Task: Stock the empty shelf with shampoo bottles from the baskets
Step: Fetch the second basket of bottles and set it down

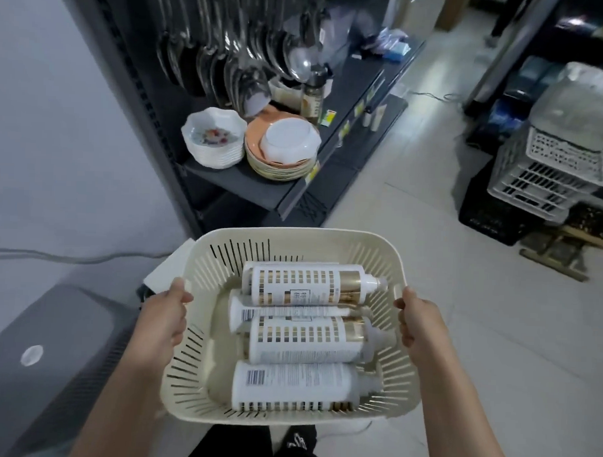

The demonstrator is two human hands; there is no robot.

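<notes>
A cream slotted plastic basket (198, 392) hangs in front of me, carried above the floor. Inside it lie several white-and-gold shampoo bottles (305, 286) on their sides, caps pointing right. My left hand (164, 312) grips the basket's left rim, thumb over the edge. My right hand (418, 321) grips the right rim the same way. A dark shelving unit (294, 194) stands ahead, its lower shelf bearing dishes at the near end and bare dark board further along.
White bowls (212, 143) and orange plates (279, 152) are stacked on the shelf, with ladles (230, 61) hanging above. Stacked crates (548, 175) stand at the right on the tiled floor (461, 302). A grey box (60, 339) sits at the lower left by the wall.
</notes>
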